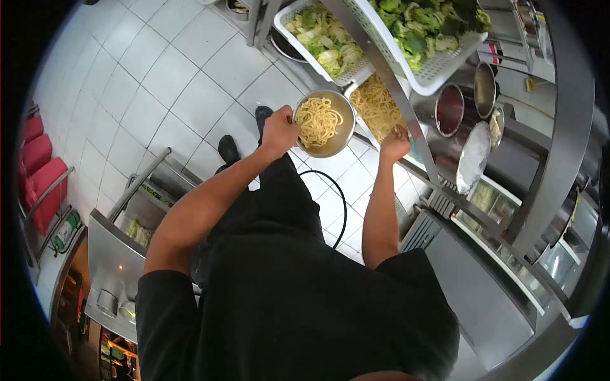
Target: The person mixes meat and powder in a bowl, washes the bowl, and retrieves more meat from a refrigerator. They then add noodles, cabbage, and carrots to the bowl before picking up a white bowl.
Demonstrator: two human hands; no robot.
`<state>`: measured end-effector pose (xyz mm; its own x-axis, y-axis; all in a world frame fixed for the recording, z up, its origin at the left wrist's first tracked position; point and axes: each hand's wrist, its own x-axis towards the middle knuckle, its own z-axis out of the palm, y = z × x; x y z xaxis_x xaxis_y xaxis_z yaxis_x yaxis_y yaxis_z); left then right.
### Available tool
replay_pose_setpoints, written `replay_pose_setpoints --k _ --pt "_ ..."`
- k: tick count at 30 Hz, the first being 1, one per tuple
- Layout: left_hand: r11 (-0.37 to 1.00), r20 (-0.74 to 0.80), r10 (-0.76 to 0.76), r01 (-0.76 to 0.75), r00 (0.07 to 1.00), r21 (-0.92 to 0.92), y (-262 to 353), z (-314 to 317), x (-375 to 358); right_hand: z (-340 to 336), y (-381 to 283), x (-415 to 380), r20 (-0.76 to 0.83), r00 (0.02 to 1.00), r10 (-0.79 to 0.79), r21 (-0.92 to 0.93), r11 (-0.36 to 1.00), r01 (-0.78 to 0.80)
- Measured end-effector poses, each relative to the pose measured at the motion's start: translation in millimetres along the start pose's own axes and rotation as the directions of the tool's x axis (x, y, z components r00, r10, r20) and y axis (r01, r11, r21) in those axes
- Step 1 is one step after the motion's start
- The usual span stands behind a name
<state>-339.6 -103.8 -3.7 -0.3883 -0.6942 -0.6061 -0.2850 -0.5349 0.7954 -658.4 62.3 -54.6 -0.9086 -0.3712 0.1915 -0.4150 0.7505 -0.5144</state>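
My left hand (281,131) grips the rim of a round metal bowl (345,125), its fingers closed on the near left side. Thick yellow noodles (318,120) lie in a loose heap in the bowl. To the right, my right hand (395,143) is at the near right edge of a white tray of noodles (376,105). Its fingers are curled together, and whatever they may hold is hidden. The bowl is just left of that tray, above the tiled floor.
Chopped cabbage fills a white basket (277,23); broccoli fills another white basket (438,87) higher up. A metal rack post (397,86) crosses near my right hand. Metal pots (449,111) stand at right. Behind my left arm is a steel counter (105,244). A black hose (344,203) lies below.
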Motion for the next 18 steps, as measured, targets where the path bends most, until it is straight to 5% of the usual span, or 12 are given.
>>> replay_pose_setpoints --k 7,10,12,14,15,17,18 --pt "0.994 0.084 -0.062 0.054 0.995 0.099 0 24 0 -70 -55 -41 -0.074 0.974 -0.215 -0.053 0.976 0.211" --pt "0.994 0.106 -0.092 0.084 0.990 0.075 -3 28 -9 -22 -6 -10 0.154 0.987 0.056 -0.010 0.998 -0.055" --pt "0.992 0.080 -0.104 0.098 0.991 0.074 -5 25 -8 3 13 20 0.070 0.991 -0.113 -0.193 0.973 0.124" --pt "0.989 0.070 -0.129 0.123 0.989 0.086 -12 20 -11 59 76 46 -0.060 0.986 -0.154 -0.358 0.925 0.123" --pt "0.987 0.100 -0.159 0.155 0.982 0.044 -8 16 -14 54 68 60 0.171 0.985 -0.010 -0.613 0.782 0.114" --pt "0.987 0.080 -0.163 0.163 0.983 0.003 -12 12 -15 52 66 55 0.003 0.979 -0.205 -0.489 0.854 0.180" --pt "0.986 0.064 -0.162 0.163 0.985 -0.024 -13 8 -14 40 49 44 0.000 0.990 -0.140 -0.307 0.942 0.133"
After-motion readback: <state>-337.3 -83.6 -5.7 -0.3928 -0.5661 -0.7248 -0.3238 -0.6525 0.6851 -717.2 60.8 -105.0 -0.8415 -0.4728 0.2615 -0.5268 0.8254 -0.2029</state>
